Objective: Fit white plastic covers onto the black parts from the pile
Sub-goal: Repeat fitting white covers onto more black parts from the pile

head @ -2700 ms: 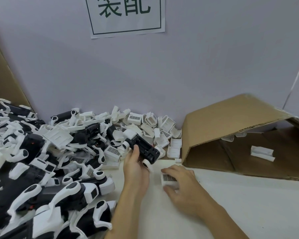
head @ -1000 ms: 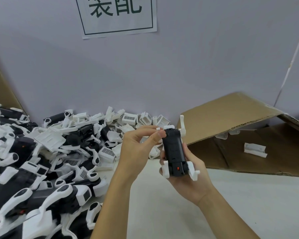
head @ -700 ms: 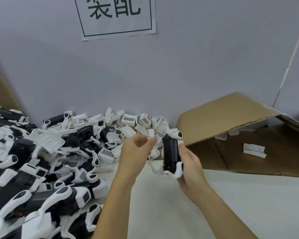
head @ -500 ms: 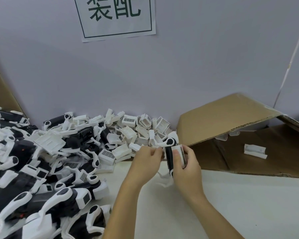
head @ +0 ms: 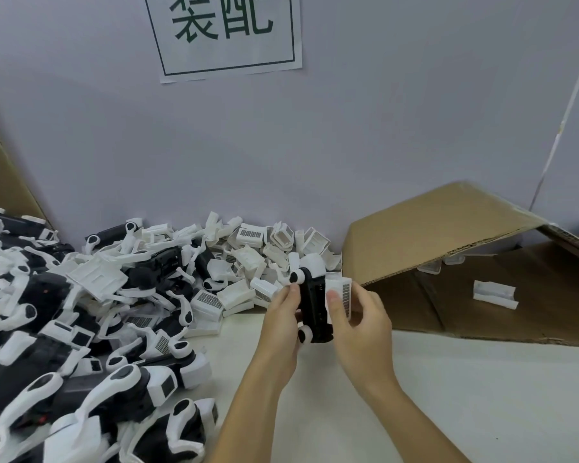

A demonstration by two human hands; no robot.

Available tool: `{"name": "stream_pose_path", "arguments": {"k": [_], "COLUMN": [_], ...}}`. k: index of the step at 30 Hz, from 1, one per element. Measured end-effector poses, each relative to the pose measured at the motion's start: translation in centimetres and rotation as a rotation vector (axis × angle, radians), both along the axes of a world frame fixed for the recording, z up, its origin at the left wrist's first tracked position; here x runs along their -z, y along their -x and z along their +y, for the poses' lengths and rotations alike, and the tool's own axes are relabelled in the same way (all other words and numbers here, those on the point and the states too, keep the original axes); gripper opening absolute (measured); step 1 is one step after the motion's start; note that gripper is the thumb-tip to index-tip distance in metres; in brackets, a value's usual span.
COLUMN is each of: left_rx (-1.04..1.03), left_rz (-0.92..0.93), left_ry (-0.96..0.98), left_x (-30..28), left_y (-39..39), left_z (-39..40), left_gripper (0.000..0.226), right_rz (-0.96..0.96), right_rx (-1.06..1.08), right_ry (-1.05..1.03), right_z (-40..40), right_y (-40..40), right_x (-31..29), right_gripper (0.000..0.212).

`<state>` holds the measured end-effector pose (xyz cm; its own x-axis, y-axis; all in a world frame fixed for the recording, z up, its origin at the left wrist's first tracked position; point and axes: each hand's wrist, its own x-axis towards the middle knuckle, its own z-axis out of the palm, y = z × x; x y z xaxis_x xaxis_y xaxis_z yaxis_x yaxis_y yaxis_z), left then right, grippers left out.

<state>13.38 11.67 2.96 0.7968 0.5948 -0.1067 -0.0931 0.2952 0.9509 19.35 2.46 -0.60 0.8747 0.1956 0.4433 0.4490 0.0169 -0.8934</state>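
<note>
We are holding a black part (head: 312, 304) upright above the bench (head: 448, 396), just in front of the pile (head: 131, 295) of black and white pieces. Our left hand (head: 281, 324) is gripping the part's left side, thumb tip pressing near its top. Our right hand (head: 361, 324) is curling around a white plastic cover (head: 340, 294) with a barcode label, thumb lying across its face, and is pressing it against the part's right side. To the right of the pile, a cardboard box (head: 448, 242) is lying open on its side with a white piece (head: 495, 294) inside.
</note>
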Motion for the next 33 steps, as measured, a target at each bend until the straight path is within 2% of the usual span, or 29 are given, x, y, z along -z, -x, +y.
{"name": "stream_pose_path", "arguments": {"k": [3, 6, 13, 22, 26, 29, 33], "left_rx": [0.052, 0.045, 0.022, 0.15, 0.159, 0.086, 0.018], "left_rz": [-0.026, -0.036, -0.065, -0.139, -0.17, -0.15, -0.072], "left_ry": [-0.016, -0.043, -0.143, -0.265, -0.291, -0.243, -0.102], "left_x": [0.1, 0.2, 0.2, 0.0, -0.2, 0.3, 0.8], "left_y": [-0.2, -0.4, -0.4, -0.3, -0.2, -0.2, -0.1], "left_z": [-0.4, -0.6, -0.2, -0.6, -0.3, 0.3, 0.4], "left_gripper": [0.032, 0.035, 0.035, 0.027, 0.014, 0.018, 0.028], "right_rz": [0.03, 0.012, -0.012, 0.014, -0.052, -0.078, 0.102], "right_rx": [-0.015, -0.03, -0.025, 0.024, -0.068, -0.18, -0.224], "right_ry": [0.032, 0.06, 0.044, -0.028, -0.029, -0.027, -0.108], "right_z": [-0.1, -0.1, -0.2, -0.1, -0.2, -0.1, 0.1], "right_y": [-0.1, -0.2, -0.3, -0.1, 0.6, 1.2, 1.1], "right_x": [0.2, 0.3, 0.2, 0.0, -0.2, 0.5, 0.8], "right_gripper": [0.037, 0.035, 0.047, 0.046, 0.033, 0.034, 0.019]}}
